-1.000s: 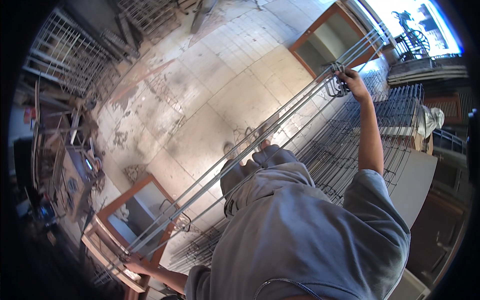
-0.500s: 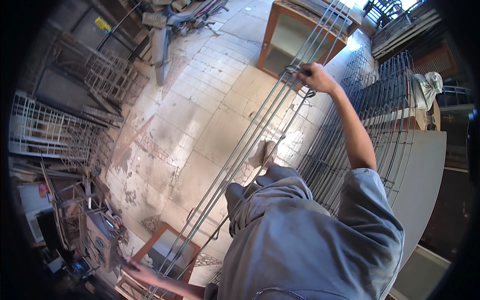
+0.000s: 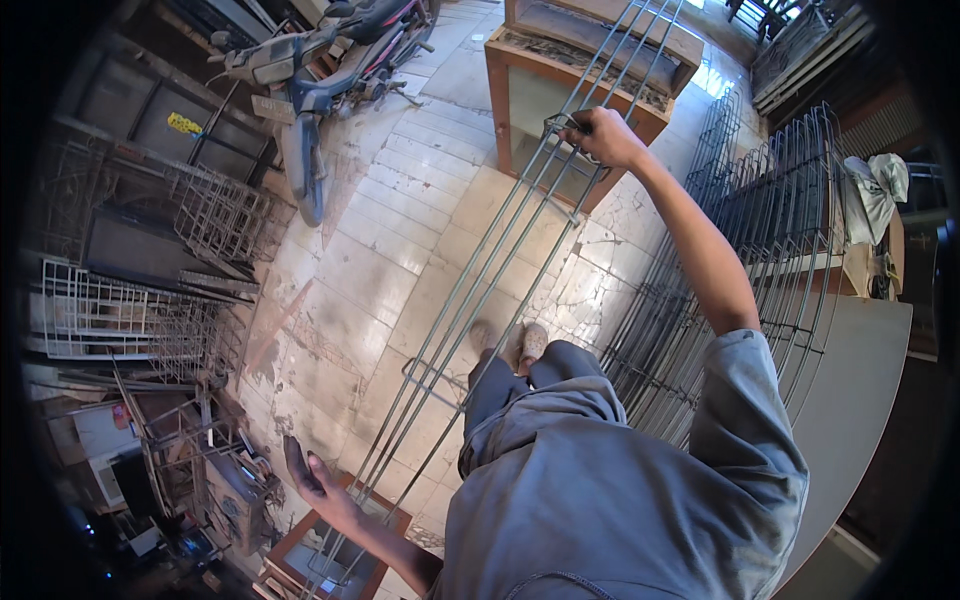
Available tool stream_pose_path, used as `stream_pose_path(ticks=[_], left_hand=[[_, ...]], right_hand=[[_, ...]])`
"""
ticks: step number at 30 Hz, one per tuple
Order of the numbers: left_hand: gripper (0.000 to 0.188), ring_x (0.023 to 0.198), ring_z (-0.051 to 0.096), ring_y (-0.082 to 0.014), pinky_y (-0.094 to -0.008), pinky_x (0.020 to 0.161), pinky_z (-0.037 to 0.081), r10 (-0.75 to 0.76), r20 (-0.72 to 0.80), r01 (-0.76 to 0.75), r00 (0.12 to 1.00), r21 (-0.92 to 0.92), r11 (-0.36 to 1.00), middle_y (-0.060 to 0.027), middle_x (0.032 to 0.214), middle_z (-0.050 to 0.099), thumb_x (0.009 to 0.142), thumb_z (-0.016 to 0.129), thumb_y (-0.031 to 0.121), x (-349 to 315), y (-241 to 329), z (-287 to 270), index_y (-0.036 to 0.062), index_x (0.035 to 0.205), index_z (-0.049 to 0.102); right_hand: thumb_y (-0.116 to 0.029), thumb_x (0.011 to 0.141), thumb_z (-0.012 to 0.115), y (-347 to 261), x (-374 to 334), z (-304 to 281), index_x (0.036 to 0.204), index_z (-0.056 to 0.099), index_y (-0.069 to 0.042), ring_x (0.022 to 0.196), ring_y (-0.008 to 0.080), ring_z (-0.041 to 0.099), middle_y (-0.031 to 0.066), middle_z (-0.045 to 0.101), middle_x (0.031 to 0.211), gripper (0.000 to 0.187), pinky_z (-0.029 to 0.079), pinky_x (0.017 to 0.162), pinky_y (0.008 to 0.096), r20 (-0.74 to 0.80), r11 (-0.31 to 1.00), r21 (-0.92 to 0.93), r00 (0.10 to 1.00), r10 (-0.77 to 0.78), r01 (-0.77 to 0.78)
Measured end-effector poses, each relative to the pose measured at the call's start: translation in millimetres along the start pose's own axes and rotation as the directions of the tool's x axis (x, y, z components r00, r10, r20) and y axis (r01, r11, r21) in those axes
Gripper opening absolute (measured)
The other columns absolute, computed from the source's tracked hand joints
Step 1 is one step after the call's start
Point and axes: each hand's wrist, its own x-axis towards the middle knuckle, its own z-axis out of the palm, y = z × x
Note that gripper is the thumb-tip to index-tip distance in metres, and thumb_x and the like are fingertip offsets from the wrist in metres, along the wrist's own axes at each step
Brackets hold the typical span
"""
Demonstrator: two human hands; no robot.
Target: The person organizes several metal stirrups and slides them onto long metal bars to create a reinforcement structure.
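A long rebar cage [image 3: 430, 370], made of thin parallel steel rods joined by bent wire stirrups, stretches diagonally in front of me. My right hand [image 3: 607, 140] is closed on it at a stirrup near the far end. At the lower left my left hand [image 3: 322, 487] is open, thumb apart from the fingers, palm beside the rods. The left forearm crosses the rods; whether it touches them I cannot tell. Beyond my right hand, the cage's far end passes over a wooden cabinet [image 3: 500, 110]; its near end lies above another wood-framed case [image 3: 395, 525].
Many similar cages [image 3: 690, 290] are stacked along my right, beside a pale panel [image 3: 850, 390]. A motorcycle [image 3: 310, 100] stands at the far left. White wire grids [image 3: 90, 310] and a cluttered metal box [image 3: 235, 490] line the left side of the tiled floor.
My left hand has risen and moved right, its fingers now pointing upward. The right hand, with the cage, has shifted slightly left and farther away. My feet now stand side by side in view.
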Motion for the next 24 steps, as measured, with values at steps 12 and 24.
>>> stream_pose_path(ticks=[12,24], left_hand=[[0.059,0.133,0.045,-0.0294,-0.0439,0.109,0.039,0.163,0.224,-0.115,0.961,-0.213,0.970,-0.0168,0.147,0.043,0.097,0.057,0.041,48,101,197,-0.0052,0.133,0.051],[0.045,0.130,0.048,-0.0272,-0.0400,0.107,0.038,0.185,0.405,-0.106,0.895,-0.210,0.972,-0.0171,0.142,0.049,0.098,0.056,0.029,108,240,383,-0.0037,0.130,0.054]], right_hand=[[-0.033,0.088,0.071,121,115,-96,0.098,0.072,-0.003,0.064,0.0229,0.061,0.0171,0.066,0.073,0.032,0.048,0.065,0.0395,-0.049,0.999,-0.046,0.999,0.020,-0.022],[-0.039,0.092,0.067,180,206,-187,0.099,0.072,-0.001,0.060,0.0181,0.060,0.0113,0.066,0.069,0.038,0.048,0.060,0.0403,0.165,0.988,-0.132,0.981,0.104,-0.083]])
